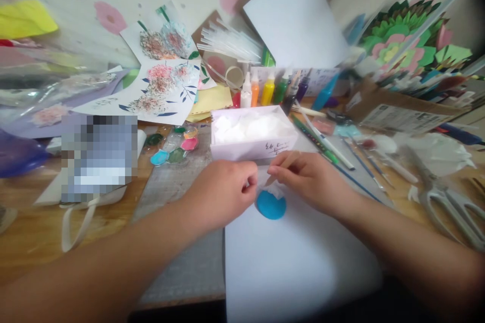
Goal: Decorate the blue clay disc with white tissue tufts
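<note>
Two bare hands fill the middle of my view: the left hand [223, 189] and the right hand [312, 179], meeting over a flat, round blue disc [271, 207]. The disc is smooth and evenly coloured, and it lies near the far edge of a sheet of plain white paper [280, 272], which overlaps a worn grey mat [178, 242] on the wood-grained tabletop [113, 222]. A thin, wispy white scrap [275, 192] touches the disc's far rim. Just beyond my hands stands an open rectangular box [242, 150], its pale front wall marked in dark handwriting, heaped with soft, fluffy white material [252, 126]. Slim plastic bottles [269, 90] line up behind it towards the tabletop's far edge, and metal scissors [435, 197] with large looped handles lie by its right edge.

Both forearms come in from the near corners and angle inward. I have the left knuckles up, fingers curled in and the thumb side facing the right hand; I cannot tell whether anything is inside that curl. On the right, the wrist is bent in, thumb and forefinger together in a pinch on the white scrap, the other fingers folded behind
</note>
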The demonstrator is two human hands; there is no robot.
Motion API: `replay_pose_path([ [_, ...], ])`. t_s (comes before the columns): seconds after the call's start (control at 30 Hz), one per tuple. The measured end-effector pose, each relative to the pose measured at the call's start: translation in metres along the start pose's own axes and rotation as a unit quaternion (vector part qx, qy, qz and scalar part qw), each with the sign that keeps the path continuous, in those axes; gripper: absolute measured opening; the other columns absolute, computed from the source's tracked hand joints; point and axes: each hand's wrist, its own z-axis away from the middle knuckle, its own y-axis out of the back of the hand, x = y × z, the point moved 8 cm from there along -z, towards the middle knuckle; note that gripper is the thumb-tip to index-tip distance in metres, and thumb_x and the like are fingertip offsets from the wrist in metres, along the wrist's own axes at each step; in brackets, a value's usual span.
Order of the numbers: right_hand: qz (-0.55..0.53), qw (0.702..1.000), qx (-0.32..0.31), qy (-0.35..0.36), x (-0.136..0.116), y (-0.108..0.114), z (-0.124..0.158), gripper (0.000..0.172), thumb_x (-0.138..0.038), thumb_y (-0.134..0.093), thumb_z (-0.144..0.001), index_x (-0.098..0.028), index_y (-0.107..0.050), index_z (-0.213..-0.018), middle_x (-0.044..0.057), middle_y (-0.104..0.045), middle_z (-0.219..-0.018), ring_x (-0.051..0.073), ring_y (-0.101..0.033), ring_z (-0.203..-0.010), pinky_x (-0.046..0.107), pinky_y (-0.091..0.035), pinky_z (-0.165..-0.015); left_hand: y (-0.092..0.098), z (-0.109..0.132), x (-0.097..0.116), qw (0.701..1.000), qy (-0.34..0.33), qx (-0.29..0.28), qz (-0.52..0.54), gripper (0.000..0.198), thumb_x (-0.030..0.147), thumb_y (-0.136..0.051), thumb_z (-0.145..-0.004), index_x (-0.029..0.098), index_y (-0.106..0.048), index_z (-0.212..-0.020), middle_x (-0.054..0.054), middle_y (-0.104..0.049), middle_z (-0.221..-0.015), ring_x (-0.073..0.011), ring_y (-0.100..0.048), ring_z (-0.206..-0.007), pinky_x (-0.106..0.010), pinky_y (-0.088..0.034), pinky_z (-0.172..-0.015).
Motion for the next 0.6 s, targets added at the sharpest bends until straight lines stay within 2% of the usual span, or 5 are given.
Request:
replay_pose_path([
  [0.17, -0.003, 1.000, 0.013, -0.004, 0.003, 0.009, 0.000, 0.024, -0.028, -0.059, -0.082, -0.019, -0.063, -0.060, 0.003, -0.069, -0.073, 0.015, -0.061, -0.064, 0.027, -0.047, -0.060, -0.007, 0.002, 0.009, 0.998, -0.062, -0.018, -0.016, 0.013, 0.017, -0.053, -0.077, 0.020, -0.061, -0.066, 0.005, -0.055, -0.055, -0.0091, -0.046, -0.051, -0.024, -0.026, -0.050],
  [0.37, -0.028, 0.996, 0.067, 0.052, -0.015, 0.022, 0.002, 0.027, -0.027, -0.056, -0.087, -0.020, -0.065, -0.063, 0.001, -0.067, -0.073, 0.015, -0.063, -0.071, 0.026, -0.047, -0.062, -0.010, 0.003, 0.014, 0.993, -0.105, -0.027, -0.042, 0.017, 0.016, -0.054, -0.081, 0.020, -0.065, -0.069, 0.002, -0.064, -0.066, -0.0123, -0.056, -0.062, -0.024, -0.035, -0.057],
  [0.47, -0.036, 0.997, 0.034, 0.067, -0.023, 0.015, 0.001, 0.028, -0.025, -0.054, -0.089, -0.019, -0.063, -0.063, 0.001, -0.067, -0.071, 0.014, -0.063, -0.071, 0.025, -0.047, -0.063, -0.010, 0.004, 0.017, 0.991, -0.120, -0.029, -0.049, 0.018, 0.018, -0.054, -0.083, 0.020, -0.068, -0.072, 0.001, -0.066, -0.069, -0.0140, -0.060, -0.066, -0.025, -0.039, -0.060],
  [0.6, -0.005, 0.999, -0.018, 0.049, -0.023, 0.002, -0.002, 0.029, -0.023, -0.052, -0.089, -0.019, -0.058, -0.062, 0.001, -0.067, -0.070, 0.013, -0.062, -0.066, 0.026, -0.046, -0.064, -0.011, 0.004, 0.018, 0.990, -0.119, -0.028, -0.065, 0.018, 0.019, -0.054, -0.085, 0.020, -0.069, -0.076, -0.001, -0.069, -0.074, -0.0176, -0.064, -0.072, -0.028, -0.044, -0.064],
])
